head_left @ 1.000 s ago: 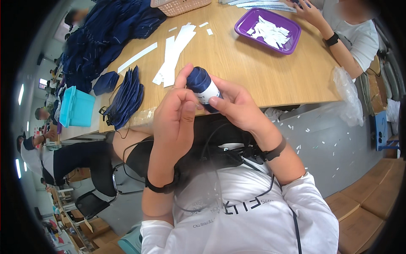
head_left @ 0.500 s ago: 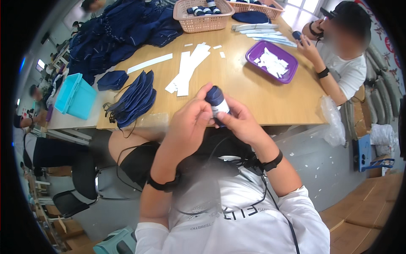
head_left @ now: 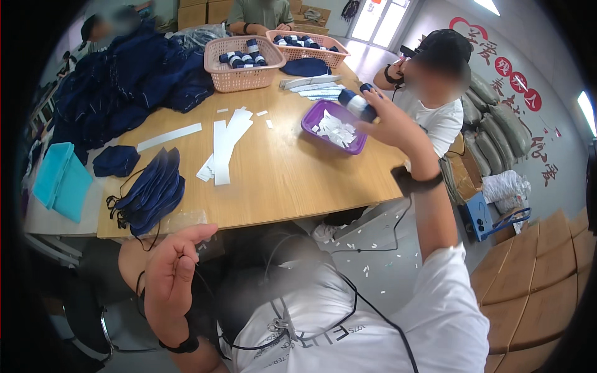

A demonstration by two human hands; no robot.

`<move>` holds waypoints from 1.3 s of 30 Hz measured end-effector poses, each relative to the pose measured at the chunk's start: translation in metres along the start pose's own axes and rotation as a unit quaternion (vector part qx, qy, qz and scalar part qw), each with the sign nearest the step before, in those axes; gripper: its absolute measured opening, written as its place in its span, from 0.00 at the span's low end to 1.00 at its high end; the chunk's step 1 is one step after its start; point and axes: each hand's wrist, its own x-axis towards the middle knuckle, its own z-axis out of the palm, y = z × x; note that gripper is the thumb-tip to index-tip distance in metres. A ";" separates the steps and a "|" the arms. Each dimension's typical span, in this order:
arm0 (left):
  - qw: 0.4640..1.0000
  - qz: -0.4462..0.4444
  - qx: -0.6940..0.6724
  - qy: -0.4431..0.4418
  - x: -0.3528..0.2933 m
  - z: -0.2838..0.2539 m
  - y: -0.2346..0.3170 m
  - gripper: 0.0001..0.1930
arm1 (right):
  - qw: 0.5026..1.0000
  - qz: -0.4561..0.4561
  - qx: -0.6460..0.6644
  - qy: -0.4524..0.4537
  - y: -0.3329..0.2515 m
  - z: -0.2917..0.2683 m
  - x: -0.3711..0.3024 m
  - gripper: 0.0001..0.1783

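My right hand (head_left: 395,121) is stretched out over the table's right side. It grips a navy cloth roll (head_left: 357,104) with a white band, above the purple basket (head_left: 309,127) of small white paper pieces. My left hand (head_left: 171,267) is low, off the table's front edge, with its forefinger stretched and its other fingers curled against the thumb. Whatever may be in them is too small to make out. Near it on the table lies a stack of navy cloth pieces with cords (head_left: 149,196). White paper strips (head_left: 222,152) lie mid-table.
Two pink baskets (head_left: 245,81) with banded navy rolls stand at the back. A navy cloth heap (head_left: 124,81) covers the back left, behind a turquoise bin (head_left: 62,180). A co-worker (head_left: 435,93) sits at the right; another person (head_left: 261,15) is behind the baskets. Cartons (head_left: 528,280) stand at right.
My hands have parted. The right one has carried the navy roll forward and right, over the purple basket; the left has dropped back and left. The head view has swung right and up.
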 end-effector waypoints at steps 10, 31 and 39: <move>0.997 -0.006 0.076 0.001 -0.011 -0.013 -0.004 0.19 | 0.930 0.013 0.356 -0.087 -0.091 -0.001 -0.075 0.19; 0.991 0.013 0.129 -0.026 0.018 0.038 -0.004 0.15 | 0.963 0.059 0.061 -0.257 0.057 0.125 0.085 0.37; 0.990 0.047 0.130 0.019 0.014 0.010 -0.003 0.09 | 0.980 -0.101 0.119 -0.123 0.106 0.153 0.086 0.21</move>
